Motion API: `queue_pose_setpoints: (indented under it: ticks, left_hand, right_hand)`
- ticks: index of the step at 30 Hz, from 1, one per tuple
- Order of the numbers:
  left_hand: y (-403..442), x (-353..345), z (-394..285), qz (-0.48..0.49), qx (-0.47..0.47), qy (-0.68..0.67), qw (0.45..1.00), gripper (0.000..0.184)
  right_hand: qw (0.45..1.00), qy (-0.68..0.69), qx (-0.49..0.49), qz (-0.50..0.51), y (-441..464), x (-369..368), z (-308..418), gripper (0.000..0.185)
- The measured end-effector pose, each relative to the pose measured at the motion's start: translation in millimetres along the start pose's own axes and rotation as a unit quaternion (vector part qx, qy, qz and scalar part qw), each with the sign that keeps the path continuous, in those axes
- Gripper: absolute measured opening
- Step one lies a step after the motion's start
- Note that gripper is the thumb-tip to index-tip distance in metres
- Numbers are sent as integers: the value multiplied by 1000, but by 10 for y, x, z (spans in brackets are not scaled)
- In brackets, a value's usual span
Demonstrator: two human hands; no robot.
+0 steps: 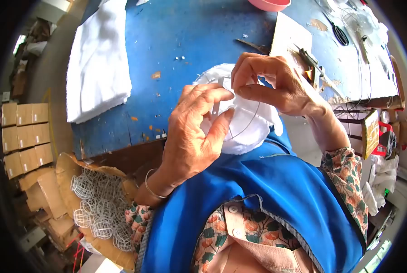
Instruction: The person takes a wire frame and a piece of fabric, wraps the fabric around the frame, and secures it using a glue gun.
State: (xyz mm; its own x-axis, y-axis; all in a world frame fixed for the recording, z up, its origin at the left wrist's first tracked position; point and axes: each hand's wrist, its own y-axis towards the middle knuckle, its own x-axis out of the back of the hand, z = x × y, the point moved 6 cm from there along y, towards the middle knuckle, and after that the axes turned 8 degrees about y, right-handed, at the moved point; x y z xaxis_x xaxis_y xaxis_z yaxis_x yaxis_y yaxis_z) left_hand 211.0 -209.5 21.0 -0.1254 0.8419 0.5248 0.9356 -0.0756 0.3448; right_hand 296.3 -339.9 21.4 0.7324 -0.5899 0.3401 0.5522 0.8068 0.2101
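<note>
A round piece of white fluffy cloth (246, 141) lies against my lap at the table's edge, partly covered by both hands. My left hand (192, 127) is at its left side, thumb and fingers curled around a raised fold of it. Above the cloth, my right hand (276, 86) is closed in a pinch, thumb against the fingers. Whatever sits in that pinch is too small to make out. A thin grey strand (253, 117) curves across the cloth below the right hand; whether it is thread or wire I cannot tell.
A stack of white cloth (99, 63) lies on the blue table (176, 36). Black-handled scissors (339, 34) and a pink bowl (270, 4) are farther back. Wire frames (101, 204) fill a carton at lower left, near stacked boxes (26, 136). A stool (370, 132) stands right.
</note>
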Motion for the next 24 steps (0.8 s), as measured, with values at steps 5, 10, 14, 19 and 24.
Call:
queue_pose_setpoints:
  ticks: [5, 10, 14, 19, 24]
  left_hand:
    - [75, 4, -4, 0, -68, 18, 997, 24]
    - [147, -30, 14, 16, -92, -3, 996, 20]
    - [175, -66, 83, 13, -77, 1, 997, 15]
    - [244, -97, 145, 26, -22, -17, 999, 7]
    - [277, -155, 228, 35, 45, -88, 995, 6]
  right_hand:
    - [996, 70, -61, 13, 16, -2, -68, 8]
    - [992, 113, -54, 13, 28, 24, -129, 9]
    - [994, 113, -10, -1, 10, 24, -190, 13]
    - [990, 122, 15, -69, -7, 70, -242, 20]
    - [973, -42, 131, -187, -183, 186, -40, 23]
